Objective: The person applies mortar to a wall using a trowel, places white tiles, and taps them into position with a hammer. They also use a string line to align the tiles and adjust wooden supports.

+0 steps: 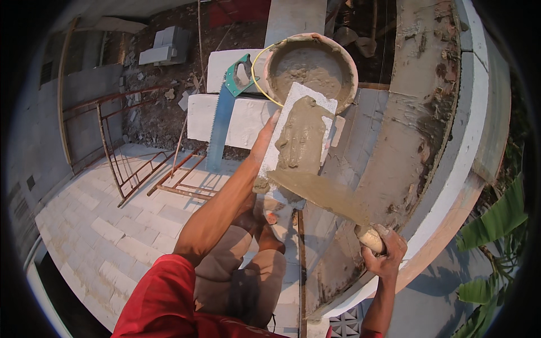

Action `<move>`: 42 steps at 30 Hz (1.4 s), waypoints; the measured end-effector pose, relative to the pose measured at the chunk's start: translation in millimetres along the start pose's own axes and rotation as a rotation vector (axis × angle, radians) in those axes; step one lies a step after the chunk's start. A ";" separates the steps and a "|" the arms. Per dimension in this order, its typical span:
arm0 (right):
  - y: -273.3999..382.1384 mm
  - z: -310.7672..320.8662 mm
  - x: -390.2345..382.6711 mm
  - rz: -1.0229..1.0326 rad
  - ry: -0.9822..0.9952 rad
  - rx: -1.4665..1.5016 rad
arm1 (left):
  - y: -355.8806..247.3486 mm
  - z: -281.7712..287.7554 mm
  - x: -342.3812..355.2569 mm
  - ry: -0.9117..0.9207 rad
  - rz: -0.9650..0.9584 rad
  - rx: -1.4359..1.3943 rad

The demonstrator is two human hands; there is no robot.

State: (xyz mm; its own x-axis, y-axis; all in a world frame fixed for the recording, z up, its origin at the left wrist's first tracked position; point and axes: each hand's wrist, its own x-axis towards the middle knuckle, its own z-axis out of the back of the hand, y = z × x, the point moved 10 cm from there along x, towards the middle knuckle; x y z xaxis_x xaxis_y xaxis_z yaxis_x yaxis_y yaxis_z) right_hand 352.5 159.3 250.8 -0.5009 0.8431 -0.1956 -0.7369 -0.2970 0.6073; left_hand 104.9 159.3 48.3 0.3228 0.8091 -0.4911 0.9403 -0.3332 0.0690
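Note:
My left hand [264, 135] grips the side of a white lightweight block [274, 153], with its fingers partly hidden beneath. Wet grey mortar [304, 135] covers much of the block's upper face. In my right hand [387, 251] is the wooden handle of a trowel [318, 190], slightly blurred. Its mortar-smeared blade reaches left to the near end of the block. Just beyond the block stands a round bucket [353, 67] with mortar inside and a yellow handle on its left.
A hand saw [221, 127] with a green grip leans against white blocks [202, 119]. Rusty metal frames [112, 152] stand at left above pale paving [107, 225]. A mortar-stained ledge [414, 112] and a curved white block wall [451, 191] run along the right. Green leaves [496, 217] hang beyond it.

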 end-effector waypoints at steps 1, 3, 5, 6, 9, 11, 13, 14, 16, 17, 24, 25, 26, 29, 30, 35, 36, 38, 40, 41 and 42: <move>0.5 -1.8 5.8 0.043 -0.053 -0.048 | 2.0 -5.9 -4.3 0.046 -0.009 -0.058; -4.8 -12.9 18.7 0.118 -0.153 -0.073 | 12.6 -3.8 -9.6 0.006 0.047 -0.247; -17.7 -35.0 33.4 0.180 -0.248 -0.033 | 24.5 -12.3 -20.3 0.094 0.103 -0.380; -26.0 -47.9 39.4 0.195 -0.270 -0.068 | 31.1 -19.5 -32.1 0.179 0.125 -0.398; -49.6 -81.1 37.7 0.204 -0.307 -0.136 | 35.5 2.2 -42.2 0.084 0.124 -0.255; -68.9 -95.2 23.4 0.146 -0.264 -0.127 | 27.4 25.1 -47.4 -0.053 0.091 -0.133; -79.9 -87.8 -1.9 0.134 -0.280 -0.155 | 18.4 46.3 -53.4 -0.207 0.052 -0.018; -82.8 -78.5 -15.2 0.129 -0.290 -0.161 | 12.6 44.3 -54.6 -0.168 0.025 -0.029; -81.7 -58.3 -38.1 0.080 -0.309 -0.189 | -0.1 46.2 -60.4 -0.171 -0.028 -0.006; -80.0 -52.3 -43.4 0.028 -0.294 -0.139 | -4.2 46.3 -61.3 -0.163 -0.024 -0.026; -41.2 -67.4 -25.1 -0.452 0.253 0.943 | -5.3 46.7 -76.8 -0.154 0.043 0.216; -36.3 -82.4 -19.7 -0.506 0.349 1.108 | 0.0 41.9 -77.8 -0.120 0.075 0.192; -35.1 -99.3 -20.8 -0.604 0.468 1.232 | 4.9 36.4 -78.5 -0.084 0.104 0.166; -47.8 -120.1 -29.5 -0.689 0.560 1.246 | -5.2 44.9 -82.8 -0.248 0.089 0.488; -53.9 -122.4 -37.7 -0.714 0.592 1.221 | -10.7 48.3 -85.4 -0.305 0.085 0.551; -76.7 -86.1 -71.0 -0.809 0.465 1.032 | -28.5 62.8 -90.4 -0.389 0.138 0.469; -75.6 -75.7 -70.4 -0.801 0.426 1.002 | -25.2 60.4 -89.3 -0.323 0.166 0.457; -66.3 -71.9 -53.3 -0.697 0.461 0.994 | -17.6 62.3 -88.2 -0.269 0.226 0.459; -57.3 -73.7 -26.9 -0.558 0.507 0.991 | -8.6 65.8 -87.0 -0.251 0.267 0.464; -58.9 -77.3 -17.7 -0.568 0.526 0.993 | -5.7 69.8 -88.5 -0.271 0.293 0.488; -61.6 -81.1 -8.2 -0.578 0.548 0.995 | -2.2 70.4 -89.2 -0.260 0.315 0.488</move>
State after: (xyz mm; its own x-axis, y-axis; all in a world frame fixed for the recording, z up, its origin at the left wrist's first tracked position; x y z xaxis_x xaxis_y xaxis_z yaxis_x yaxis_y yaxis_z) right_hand 365.2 134.3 152.5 -0.5188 0.3713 -0.7700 -0.3716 0.7132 0.5943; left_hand 66.5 53.8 30.8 0.4818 0.5127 -0.7106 0.6271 -0.7682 -0.1291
